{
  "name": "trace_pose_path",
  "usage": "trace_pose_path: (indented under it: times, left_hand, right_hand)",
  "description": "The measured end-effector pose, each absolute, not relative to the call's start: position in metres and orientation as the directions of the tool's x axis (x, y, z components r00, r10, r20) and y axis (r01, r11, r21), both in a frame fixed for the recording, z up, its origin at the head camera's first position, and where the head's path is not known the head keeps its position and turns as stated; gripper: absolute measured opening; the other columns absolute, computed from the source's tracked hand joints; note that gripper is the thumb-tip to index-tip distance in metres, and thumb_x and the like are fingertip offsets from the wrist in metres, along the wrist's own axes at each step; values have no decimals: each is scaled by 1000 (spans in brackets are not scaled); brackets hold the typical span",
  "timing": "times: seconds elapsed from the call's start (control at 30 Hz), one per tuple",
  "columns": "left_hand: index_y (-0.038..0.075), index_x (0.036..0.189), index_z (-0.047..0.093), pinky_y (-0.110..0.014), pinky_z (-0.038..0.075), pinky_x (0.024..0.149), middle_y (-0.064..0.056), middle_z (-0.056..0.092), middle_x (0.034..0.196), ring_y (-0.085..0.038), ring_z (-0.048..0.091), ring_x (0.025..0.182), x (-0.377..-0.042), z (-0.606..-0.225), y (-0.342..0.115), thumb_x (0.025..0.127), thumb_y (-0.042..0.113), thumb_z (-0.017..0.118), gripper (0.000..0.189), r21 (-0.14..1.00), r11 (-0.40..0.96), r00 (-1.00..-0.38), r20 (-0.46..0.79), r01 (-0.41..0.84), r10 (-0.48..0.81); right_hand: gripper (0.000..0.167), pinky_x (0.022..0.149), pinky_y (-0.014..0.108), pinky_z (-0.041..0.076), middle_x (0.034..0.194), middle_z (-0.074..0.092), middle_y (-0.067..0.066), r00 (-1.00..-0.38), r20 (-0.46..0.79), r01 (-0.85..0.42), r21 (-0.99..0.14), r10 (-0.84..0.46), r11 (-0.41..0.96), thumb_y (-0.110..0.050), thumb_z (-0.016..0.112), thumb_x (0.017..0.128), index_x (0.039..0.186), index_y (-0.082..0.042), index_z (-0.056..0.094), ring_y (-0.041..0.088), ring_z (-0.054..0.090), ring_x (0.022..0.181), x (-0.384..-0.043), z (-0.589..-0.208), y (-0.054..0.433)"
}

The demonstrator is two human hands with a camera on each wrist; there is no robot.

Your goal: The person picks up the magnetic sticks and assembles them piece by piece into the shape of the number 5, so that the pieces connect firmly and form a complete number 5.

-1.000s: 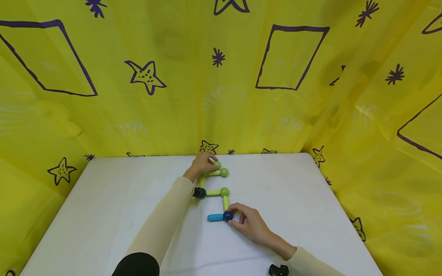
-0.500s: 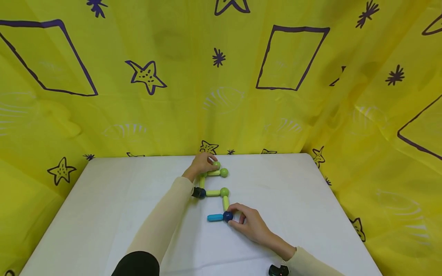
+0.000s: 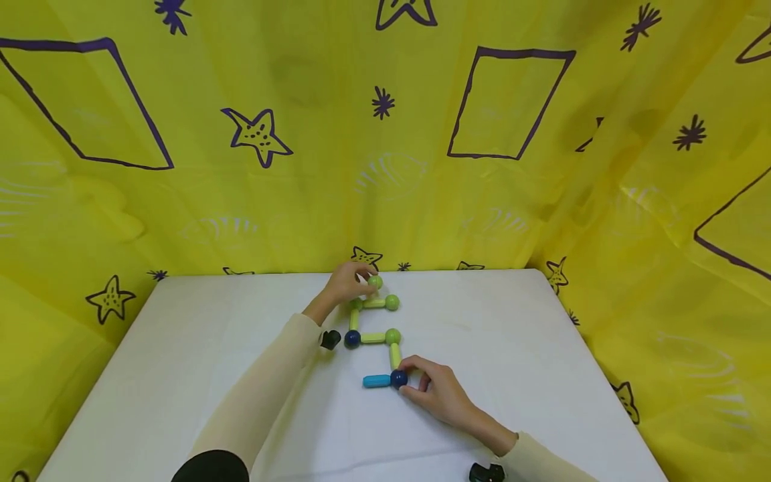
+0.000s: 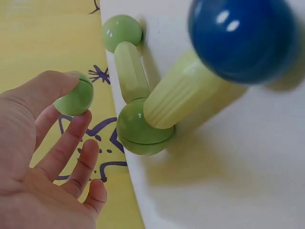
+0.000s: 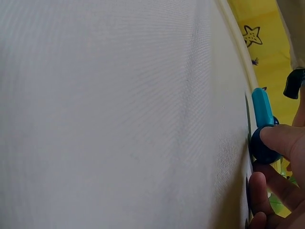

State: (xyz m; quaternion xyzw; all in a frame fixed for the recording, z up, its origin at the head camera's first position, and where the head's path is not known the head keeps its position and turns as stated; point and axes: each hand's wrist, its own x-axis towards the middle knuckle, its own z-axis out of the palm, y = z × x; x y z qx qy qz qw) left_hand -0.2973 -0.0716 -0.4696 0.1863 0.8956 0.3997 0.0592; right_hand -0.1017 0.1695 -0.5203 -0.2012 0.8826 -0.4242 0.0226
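My left hand (image 3: pixel 348 281) pinches a loose green ball (image 4: pixel 75 98) between thumb and fingertips, apart from the linked magnetic sticks and balls. Just below it, a green corner ball (image 4: pixel 145 128) joins two pale green sticks; one leads to a green end ball (image 3: pixel 392 302), the other to a dark blue ball (image 3: pixel 352 339). From there a pale stick (image 3: pixel 373 338) runs to another green ball (image 3: pixel 393 336), and one more stick leads towards me. At the near end, my right hand (image 3: pixel 442 393) pinches a dark blue ball (image 3: pixel 399 379), from which a light blue stick (image 3: pixel 376 381) points left.
The chain lies on a white-covered table (image 3: pixel 512 335). A yellow curtain (image 3: pixel 313 201) with drawn stars and frames hangs right behind the table's far edge and along both sides. Black wrist straps (image 3: pixel 486 472) show at both sleeves.
My left hand has risen slightly away and to the left with the green ball, widening the gap to the corner ball. My right hand stays on the dark blue ball.
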Motion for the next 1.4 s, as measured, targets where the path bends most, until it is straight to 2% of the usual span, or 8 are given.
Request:
trace_pose_path:
  times: [0.23, 0.4, 0.6, 0.73, 0.87, 1.17, 1.4]
  left_hand:
    - [7, 118, 75, -36, 47, 81, -9, 72, 105, -35, 62, 98, -281, -462, -83, 87, 16, 82, 33, 729, 575, -896, 121, 372, 426]
    - [7, 118, 74, -39, 49, 85, -6, 73, 105, -32, 63, 100, -266, -457, -90, 88, 17, 82, 32, 712, 553, -872, 176, 433, 456]
    - [11, 116, 75, -41, 50, 84, -3, 74, 107, -34, 64, 100, -245, -460, -103, 88, 16, 83, 30, 711, 542, -867, 200, 449, 456]
    - [13, 117, 76, -39, 47, 81, -1, 74, 109, -33, 62, 99, -230, -465, -113, 86, 15, 83, 31, 728, 533, -875, 193, 431, 443]
    - [14, 117, 76, -37, 46, 79, 0, 74, 113, -28, 61, 97, -213, -470, -123, 85, 15, 84, 33, 742, 518, -880, 204, 425, 429]
    - [14, 112, 77, -44, 49, 80, 4, 75, 107, -29, 63, 93, -178, -486, -147, 82, 9, 85, 32, 742, 495, -880, 279, 452, 385]
    - [16, 110, 78, -39, 50, 82, 7, 76, 106, -21, 63, 91, -162, -497, -160, 80, 11, 87, 32, 733, 508, -881, 283, 453, 378]
  right_hand:
    - [34, 55, 21, 43, 85, 66, -10, -917, 154, -351, -751, -368, 559, -13, 83, 87, 117, -22, 70, 0, 51, 60, -102, -520, 170]
    - [34, 55, 21, 42, 75, 60, -11, -918, 152, -349, -750, -367, 562, -14, 83, 88, 118, -22, 70, 1, 50, 59, -101, -520, 171]
    - [33, 55, 21, 42, 76, 60, -11, -922, 146, -340, -749, -358, 569, -16, 83, 88, 118, -24, 69, 2, 50, 59, -101, -521, 172]
    - [33, 55, 21, 42, 76, 60, -10, -924, 139, -333, -752, -356, 569, -16, 83, 88, 118, -24, 69, 2, 50, 60, -101, -522, 172]
    - [33, 55, 21, 42, 79, 61, -10, -923, 136, -332, -757, -361, 563, -17, 82, 89, 118, -24, 69, 3, 50, 60, -101, -522, 172]
    - [32, 55, 21, 41, 68, 56, -10, -927, 125, -320, -755, -354, 572, -18, 83, 88, 116, -26, 69, 3, 49, 59, -102, -523, 171]
    - [31, 55, 21, 40, 69, 56, -10, -926, 125, -322, -753, -355, 573, -19, 83, 88, 115, -26, 69, 3, 49, 59, -101, -522, 171]
